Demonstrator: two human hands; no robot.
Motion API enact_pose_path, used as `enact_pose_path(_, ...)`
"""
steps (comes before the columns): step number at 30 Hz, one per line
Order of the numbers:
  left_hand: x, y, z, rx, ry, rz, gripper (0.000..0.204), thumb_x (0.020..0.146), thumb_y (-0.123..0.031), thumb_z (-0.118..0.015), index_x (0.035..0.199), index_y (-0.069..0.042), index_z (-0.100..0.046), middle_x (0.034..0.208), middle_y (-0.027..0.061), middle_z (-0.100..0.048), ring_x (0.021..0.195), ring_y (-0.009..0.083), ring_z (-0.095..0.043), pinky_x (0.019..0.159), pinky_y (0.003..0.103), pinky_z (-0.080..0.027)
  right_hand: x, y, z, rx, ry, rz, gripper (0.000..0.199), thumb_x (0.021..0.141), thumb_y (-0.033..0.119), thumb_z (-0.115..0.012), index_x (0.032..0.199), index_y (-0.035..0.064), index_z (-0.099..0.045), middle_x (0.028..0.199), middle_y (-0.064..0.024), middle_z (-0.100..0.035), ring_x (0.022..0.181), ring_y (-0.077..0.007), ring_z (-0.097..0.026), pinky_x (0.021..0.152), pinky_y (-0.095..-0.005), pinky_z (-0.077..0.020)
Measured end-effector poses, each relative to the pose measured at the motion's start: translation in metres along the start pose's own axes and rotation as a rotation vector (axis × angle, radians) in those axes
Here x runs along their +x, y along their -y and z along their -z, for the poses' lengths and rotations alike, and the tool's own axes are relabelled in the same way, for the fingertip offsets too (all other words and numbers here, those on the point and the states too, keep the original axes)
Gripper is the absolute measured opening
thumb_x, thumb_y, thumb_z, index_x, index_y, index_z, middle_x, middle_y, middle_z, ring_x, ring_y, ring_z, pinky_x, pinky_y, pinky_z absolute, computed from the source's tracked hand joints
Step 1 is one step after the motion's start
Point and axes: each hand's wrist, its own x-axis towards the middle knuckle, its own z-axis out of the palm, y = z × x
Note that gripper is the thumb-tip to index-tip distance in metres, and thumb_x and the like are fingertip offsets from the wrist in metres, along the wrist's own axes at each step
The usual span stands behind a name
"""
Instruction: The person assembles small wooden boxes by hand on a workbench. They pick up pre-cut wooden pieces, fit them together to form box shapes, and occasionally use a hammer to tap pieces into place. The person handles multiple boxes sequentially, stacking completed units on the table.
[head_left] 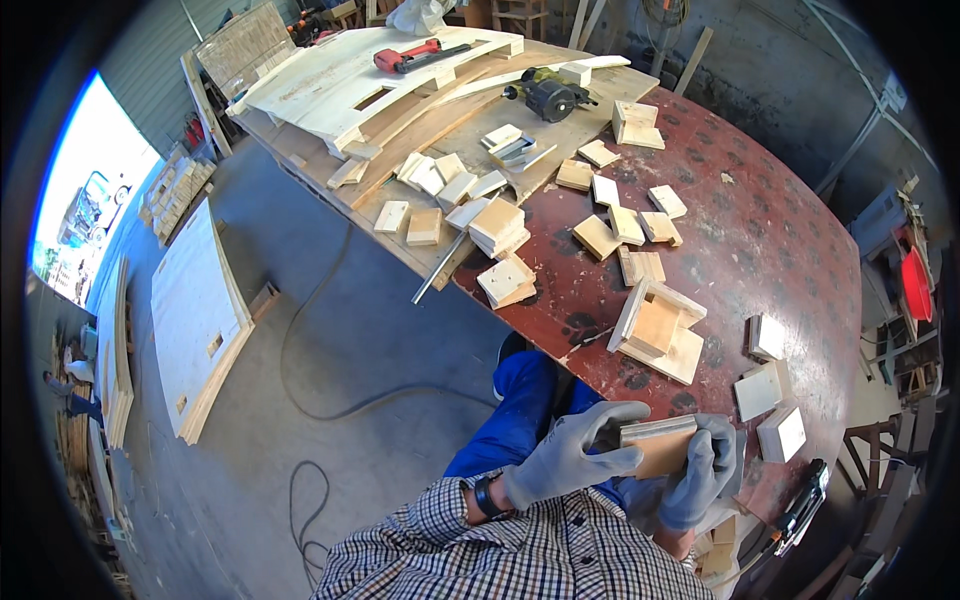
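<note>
In front of my body, at the near edge of the red table, I hold a small stack of plywood blocks. My left hand, in a grey glove, has its thumb and fingers closed about the left end of the stack. My right hand, gloved too, grips the right end with bent fingers. Just beyond lies a wooden block assembly with an upright side. To the right of my hands sit several loose blocks, among them a pale square block.
More wood blocks lie scattered at the table's left side. A red nail gun rests on a large wooden panel, near a green-and-black power tool. Another nail gun stands by the right edge. A hose crosses the floor.
</note>
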Motion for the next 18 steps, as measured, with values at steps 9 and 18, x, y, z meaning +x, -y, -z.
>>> enact_pose_path(9, -0.002, 0.009, 0.007, -0.011, 0.054, -0.041, 0.077, 0.100, -0.027, -0.077, 0.159, 0.003, -0.038, 0.140, 0.0189, -0.063, 0.127, 0.0227, -0.063, 0.107, 0.036, -0.051, -0.006, 0.005, -0.004, -0.089, 0.034, 0.045, 0.014, 0.096, 0.007, -0.059, 0.097, -0.0043, -0.067, 0.101, -0.0086, -0.065, 0.091, -0.0148, -0.053, 0.087, -0.0309, -0.0432)
enact_pose_path(18, -0.004, 0.004, 0.011, 0.093, -0.029, 0.028, 0.074, 0.096, -0.035, -0.082, 0.149, 0.006, -0.051, 0.138, 0.0178, -0.064, 0.123, 0.0207, -0.064, 0.106, 0.035, -0.051, 0.000, 0.003, -0.001, -0.165, 0.219, 0.108, 0.018, 0.093, 0.008, -0.074, 0.109, 0.0005, -0.074, 0.101, -0.0118, -0.071, 0.091, -0.0229, -0.070, 0.081, -0.0332, -0.0560)
